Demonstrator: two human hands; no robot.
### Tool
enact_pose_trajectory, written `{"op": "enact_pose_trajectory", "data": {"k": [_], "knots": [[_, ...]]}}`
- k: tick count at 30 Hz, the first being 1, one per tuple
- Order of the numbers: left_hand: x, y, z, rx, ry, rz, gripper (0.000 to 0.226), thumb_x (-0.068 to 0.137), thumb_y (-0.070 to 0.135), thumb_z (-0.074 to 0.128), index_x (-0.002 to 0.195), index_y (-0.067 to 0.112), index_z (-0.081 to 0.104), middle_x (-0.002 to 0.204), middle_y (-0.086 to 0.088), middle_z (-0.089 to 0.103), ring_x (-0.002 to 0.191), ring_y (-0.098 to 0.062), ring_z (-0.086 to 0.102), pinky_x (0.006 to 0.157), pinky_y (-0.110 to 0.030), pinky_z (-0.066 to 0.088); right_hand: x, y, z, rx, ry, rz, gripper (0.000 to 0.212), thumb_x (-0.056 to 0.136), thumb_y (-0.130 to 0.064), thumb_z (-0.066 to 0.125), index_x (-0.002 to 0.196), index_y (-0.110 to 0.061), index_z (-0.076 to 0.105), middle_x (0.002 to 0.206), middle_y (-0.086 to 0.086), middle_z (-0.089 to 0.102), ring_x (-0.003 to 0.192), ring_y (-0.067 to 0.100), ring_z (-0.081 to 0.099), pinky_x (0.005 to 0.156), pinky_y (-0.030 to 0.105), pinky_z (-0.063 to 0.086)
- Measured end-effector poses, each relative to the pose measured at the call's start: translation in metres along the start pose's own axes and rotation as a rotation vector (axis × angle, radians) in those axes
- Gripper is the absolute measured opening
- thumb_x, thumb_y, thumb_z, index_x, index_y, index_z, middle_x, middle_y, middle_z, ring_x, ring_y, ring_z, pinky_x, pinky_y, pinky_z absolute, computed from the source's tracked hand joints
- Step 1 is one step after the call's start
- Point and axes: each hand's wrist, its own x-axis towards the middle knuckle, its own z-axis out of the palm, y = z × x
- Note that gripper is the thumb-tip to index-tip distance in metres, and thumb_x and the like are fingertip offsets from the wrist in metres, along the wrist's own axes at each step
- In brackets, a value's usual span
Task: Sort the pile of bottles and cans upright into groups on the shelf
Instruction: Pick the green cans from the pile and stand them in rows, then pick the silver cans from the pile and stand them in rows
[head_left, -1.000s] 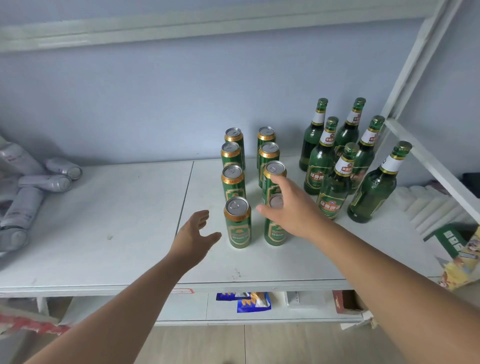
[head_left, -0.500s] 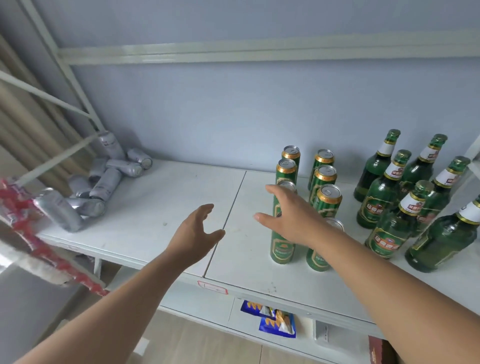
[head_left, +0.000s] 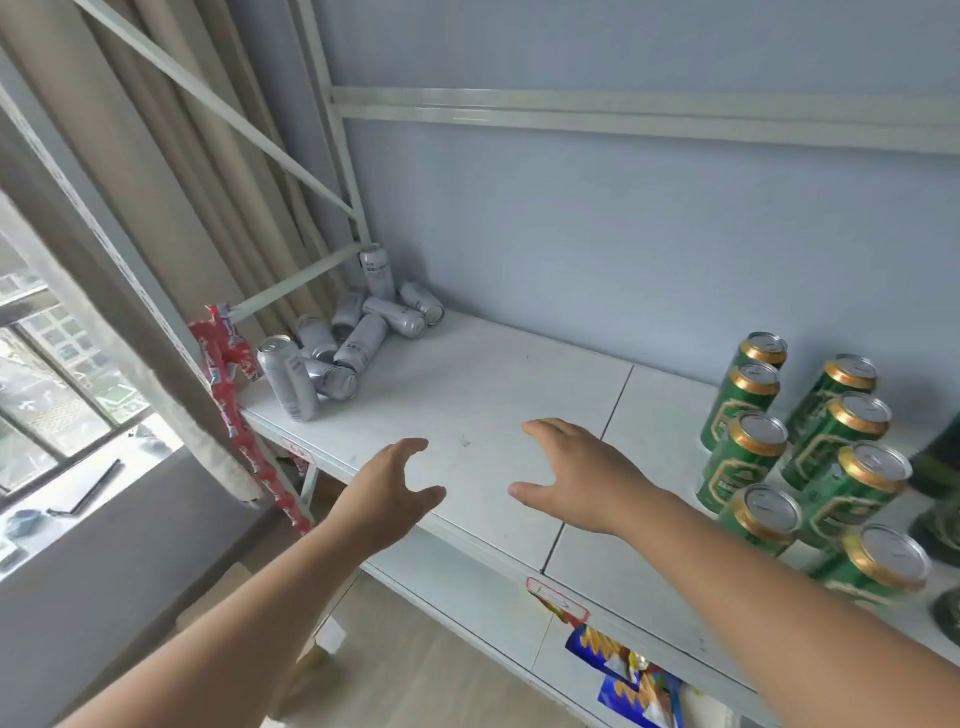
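Now: at the far left of the shelf (head_left: 493, 374), the silver cans (head_left: 358, 338) are lying in a jumbled pile, most on their sides. One at the near edge of the pile and one at the back appear to be standing. A red wrapper strip (head_left: 234, 384) is hanging just beside them at the shelf post.

The left hand (head_left: 387, 488) is hovering over the near shelf edge and holding nothing, its fingers (head_left: 413, 448) spreading apart and loosely curved. The right hand (head_left: 584, 480) is hovering just right of it above bare shelf, likewise empty, fingers splaying wide. Both are pointing toward the pile, well apart from it.

Right of them the green cans (head_left: 753, 457) are standing upright in two rows. Dark bottles (head_left: 937, 467) are showing at the right frame edge, cropped.

Judgement: the step in hand is reaching for the silver pile. Doing it well means:
- taking a top or outer can first, so the rest are not rolling off the near edge;
- gripping round the body, not the rim;
- standing each can on the bare middle stretch, apart from the green rows.
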Motion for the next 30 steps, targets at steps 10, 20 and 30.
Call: {"op": "enact_pose_trajectory", "data": {"k": [10,20,30], "knots": [[0.013,-0.122,-0.068,-0.009,-0.002,-0.091,0.072,0.087,0.041,0.073,0.150,0.024,0.043,0.153,0.004,0.049,0.136,-0.015,0.050,0.112,-0.035,0.042,0.080,-0.109,0.046,-0.051,-0.093,-0.078,0.080,0.092,-0.059,0.056,0.158,-0.026,0.026,0.162,-0.011,0.028,0.147,0.013,0.031,0.112,0.032,0.035],[0.056,-0.193,-0.100,-0.046,0.003,-0.104,0.070,0.086,0.037,0.073,0.149,0.022,0.045,0.150,0.005,0.052,0.134,-0.016,0.051,0.110,-0.034,0.041,0.144,-0.165,0.074,-0.088,-0.137,-0.070,0.079,0.091,-0.059,0.057,0.157,-0.026,0.027,0.161,-0.008,0.031,0.146,0.016,0.033,0.113,0.036,0.036],[0.138,-0.222,-0.105,-0.081,0.046,-0.218,0.069,0.087,0.042,0.075,0.145,0.017,0.047,0.145,0.000,0.056,0.134,-0.019,0.052,0.107,-0.035,0.042,0.244,-0.162,0.084,-0.075,-0.181,-0.077,0.075,0.093,-0.056,0.058,0.155,-0.023,0.031,0.157,-0.005,0.037,0.143,0.018,0.037,0.109,0.035,0.039]]}}
